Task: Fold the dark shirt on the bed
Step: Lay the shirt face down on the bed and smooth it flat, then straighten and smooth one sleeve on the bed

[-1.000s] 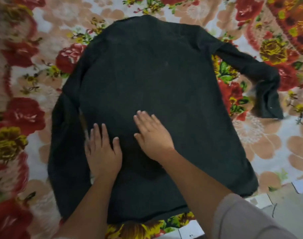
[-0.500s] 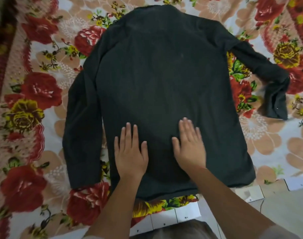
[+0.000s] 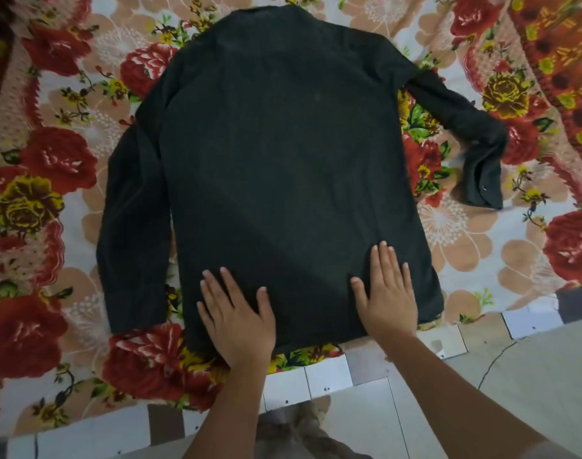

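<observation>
Closest to me I can see pale floor tiles [image 3: 531, 376] right at the edge of the bed [image 3: 61, 160], which has a loud red and yellow flower sheet on it. Just past that edge, both hands are flat on the bottom hem area of the dark shirt [image 3: 283, 144]. The left hand [image 3: 240, 323] has straight, slightly spread fingers and its heel hangs over the hem. The right hand [image 3: 387, 293] has straight fingers held close together, thumb out to the side. Neither is gripping anything, just palms pressing on cloth. The shirt lies spread out flat in the middle of the bed, hem toward me and collar [image 3: 269, 11] at the far end. The sleeve on the left [image 3: 134, 226] lies straight down alongside the body. The sleeve on the right [image 3: 465, 127] angles out and bends back, its cuff [image 3: 481, 190] on the sheet, well apart from the body.
</observation>
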